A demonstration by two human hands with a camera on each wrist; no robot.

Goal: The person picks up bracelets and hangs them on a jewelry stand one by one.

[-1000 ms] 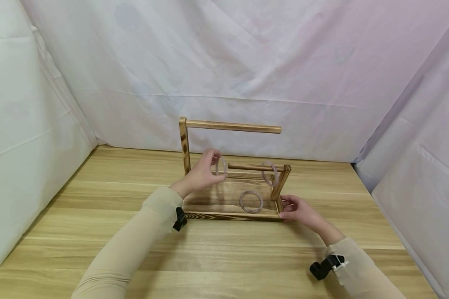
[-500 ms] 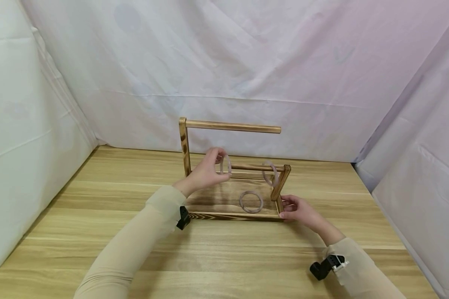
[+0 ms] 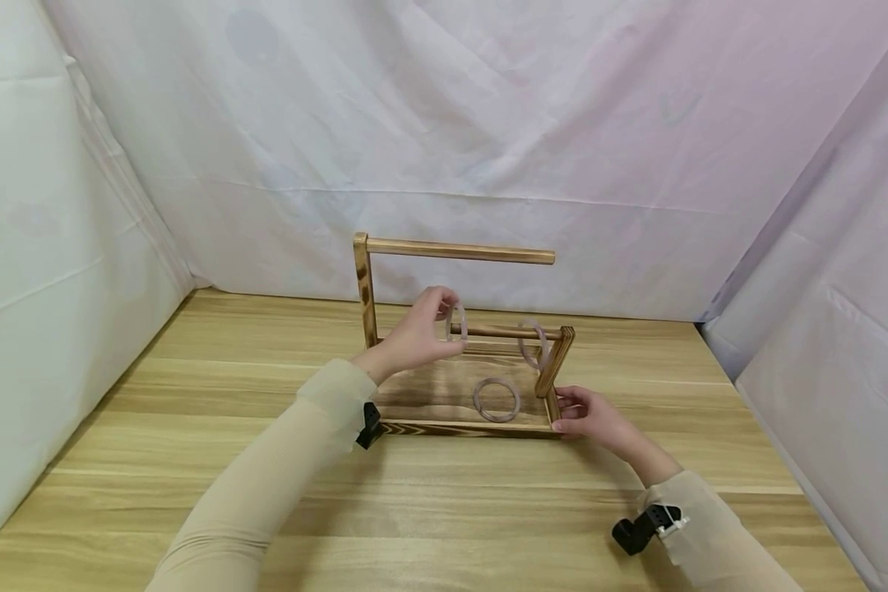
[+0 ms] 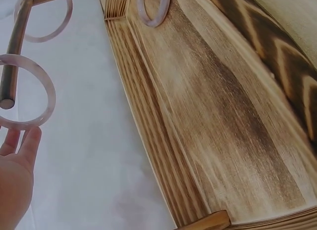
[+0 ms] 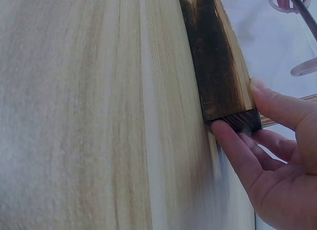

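Woodgrain tbl [image 3: 444,510]: L hand [image 3: 418,330], grip part-open, pinches ring [image 4: 51,96] at lower rod [image 3: 497,331] tip; R hand [image 3: 595,419] pinches rack [image 3: 440,390] corner.

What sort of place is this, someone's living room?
Probably not; it looks more like a makeshift filming booth. Pale cloth hangs behind and on both sides of a wooden table, and a small black device is worn at each wrist.
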